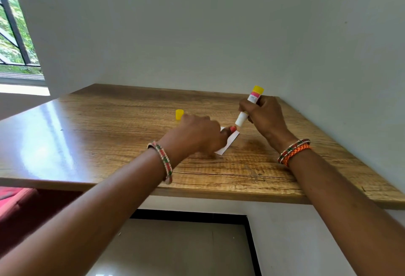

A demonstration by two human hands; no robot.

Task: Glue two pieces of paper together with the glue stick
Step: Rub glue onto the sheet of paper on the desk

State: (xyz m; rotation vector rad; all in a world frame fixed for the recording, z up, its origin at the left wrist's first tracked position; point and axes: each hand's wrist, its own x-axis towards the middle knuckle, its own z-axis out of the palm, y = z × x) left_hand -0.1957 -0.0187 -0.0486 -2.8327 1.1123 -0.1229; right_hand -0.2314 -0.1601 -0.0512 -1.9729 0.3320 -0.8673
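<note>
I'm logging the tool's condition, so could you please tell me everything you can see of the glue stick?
The glue stick is a white plastic tube with a pink band and a yellow end at the top. Its cap is off, standing apart on the table. The right hand grips its middle, tilting it so the white tip points down-left, just above the paper and not visibly touching it.
</note>
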